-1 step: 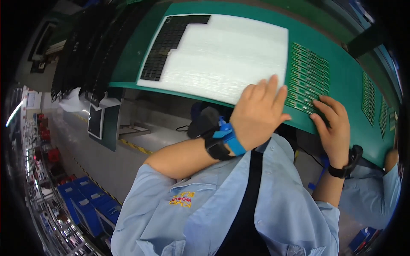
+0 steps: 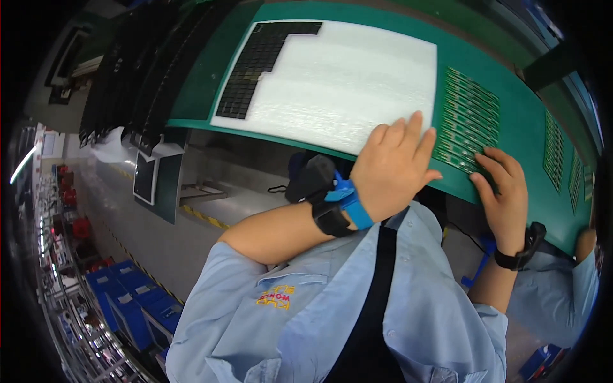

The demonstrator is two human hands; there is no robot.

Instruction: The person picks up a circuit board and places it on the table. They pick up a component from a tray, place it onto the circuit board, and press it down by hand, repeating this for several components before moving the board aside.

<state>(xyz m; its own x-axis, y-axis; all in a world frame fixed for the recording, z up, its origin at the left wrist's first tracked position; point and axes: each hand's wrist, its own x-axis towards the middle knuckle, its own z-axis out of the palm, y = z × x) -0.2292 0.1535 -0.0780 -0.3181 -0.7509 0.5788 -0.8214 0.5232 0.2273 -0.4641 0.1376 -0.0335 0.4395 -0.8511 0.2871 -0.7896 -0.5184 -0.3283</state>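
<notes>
A white foam sheet [image 2: 357, 76] lies on the green table, with rows of small black rectangular pieces [image 2: 246, 73] along its left side. My left hand [image 2: 393, 169] rests at the sheet's near right corner, fingers stretched out and holding nothing that I can see. To the right of the sheet is a block of narrow green circuit board strips [image 2: 471, 115]. The fingertips of my right hand [image 2: 504, 195] are at the near right corner of these strips. Its thumb and forefinger are apart, the other fingers bent and partly hidden.
Further right on the green table [image 2: 520, 140] lie more circuit board panels [image 2: 553, 150]. A co-worker's arm [image 2: 584, 255] reaches in at the far right. Black sheet-like items [image 2: 143, 70] hang or stack at the left end. Blue bins [image 2: 131, 287] stand on the floor at left.
The whole view has shifted slightly, so things sit a little further right. Against the foam sheet and boards, both hands have hardly moved.
</notes>
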